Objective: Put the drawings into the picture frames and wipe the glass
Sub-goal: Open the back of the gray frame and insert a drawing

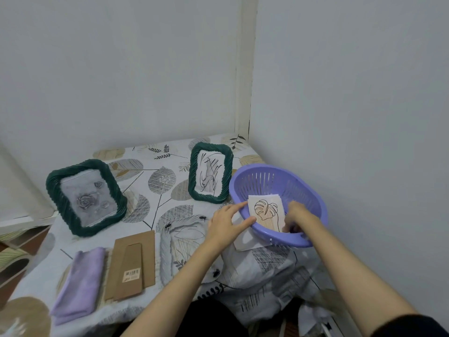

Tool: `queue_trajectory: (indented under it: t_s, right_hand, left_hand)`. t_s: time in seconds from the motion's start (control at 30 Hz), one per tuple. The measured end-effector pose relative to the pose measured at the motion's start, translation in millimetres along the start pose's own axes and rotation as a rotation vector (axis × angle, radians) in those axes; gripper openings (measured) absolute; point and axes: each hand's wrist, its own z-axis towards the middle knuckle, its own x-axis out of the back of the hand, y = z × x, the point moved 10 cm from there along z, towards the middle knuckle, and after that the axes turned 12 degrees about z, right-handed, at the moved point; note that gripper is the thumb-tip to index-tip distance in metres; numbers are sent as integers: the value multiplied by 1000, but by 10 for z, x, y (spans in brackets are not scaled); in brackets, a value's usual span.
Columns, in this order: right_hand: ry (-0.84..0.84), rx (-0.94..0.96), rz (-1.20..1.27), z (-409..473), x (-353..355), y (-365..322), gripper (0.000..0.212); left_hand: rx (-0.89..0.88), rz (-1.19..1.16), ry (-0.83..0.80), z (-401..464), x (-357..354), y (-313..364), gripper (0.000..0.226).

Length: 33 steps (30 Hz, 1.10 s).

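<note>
A leaf drawing (266, 211) lies tilted inside the purple basket (313, 203) at the right. My right hand (298, 218) reaches into the basket, its fingers curled round the drawing's lower right edge. My left hand (227, 224) rests on the basket's near left rim, index finger and thumb stretched out towards the drawing's left edge. Two green frames stand upright: one with a rose drawing (86, 198) at the left, one with a line drawing (210, 172) behind the basket. A pale frame (179, 242) lies face down in the middle, its brown backing board (132, 263) beside it.
A folded purple cloth (80, 285) lies at the near left of the leaf-patterned tablecloth (155, 181). A white sheet (246, 242) pokes out from under the basket. Walls close the back and right sides; the table's left edge drops off near the rose frame.
</note>
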Motion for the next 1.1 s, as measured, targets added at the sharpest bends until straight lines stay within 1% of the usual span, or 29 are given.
queue_trajectory:
  t_s: [0.07, 0.17, 0.3, 0.37, 0.47, 0.53, 0.6, 0.67, 0.73, 0.77, 0.83, 0.9, 0.93, 1.0, 1.07, 1.1]
  right_hand:
    - [27, -9, 6, 51, 19, 22, 35]
    - [56, 32, 16, 48, 47, -18, 40]
    - [84, 61, 42, -15, 83, -28, 33]
    - [181, 92, 94, -51, 181, -31, 22]
    - [361, 223, 187, -188, 385, -135, 4]
    - [414, 341, 301, -341, 445, -253, 10]
    - [416, 489, 432, -570, 430, -405, 12]
    - [381, 643, 515, -824, 335, -568, 10]
    - [308, 749, 566, -946, 176, -680, 10]
    - [269, 772, 560, -964, 93, -723, 13]
    - [197, 783, 517, -959, -63, -787, 31]
    - [160, 810, 475, -996, -168, -865, 44]
    - [157, 835, 453, -1041, -201, -914, 44]
    - [157, 901, 402, -1165, -257, -1028, 34]
    - [160, 965, 359, -1293, -323, -1144, 21]
    - [161, 975, 364, -1317, -358, -1185, 20]
  left_hand:
    - [5, -15, -10, -9, -3, -3, 66]
    - [6, -42, -12, -16, -5, -13, 58]
    - [12, -51, -13, -34, -1, 8, 56]
    - [13, -57, -24, -36, -2, 20, 56]
    - [12, -57, 3, -40, 56, 51, 58]
    - [-24, -115, 68, -70, 152, 134, 60]
    - [-5, -311, 92, -113, 212, 199, 59]
    - [99, -585, 47, -142, 198, 213, 56]
    - [200, -845, 4, -150, 166, 179, 51]
    - [238, -976, -4, -160, 171, 155, 45]
    - [263, -1140, -8, -212, 241, 119, 36]
    - [236, -1172, 23, -265, 342, 54, 39]
    - [214, -1164, 49, -301, 399, 22, 45]
    - [177, -1110, 113, -376, 519, -64, 56]
    - [170, -1039, 193, -463, 643, -181, 57]
    - [172, -1010, 234, -510, 710, -242, 55]
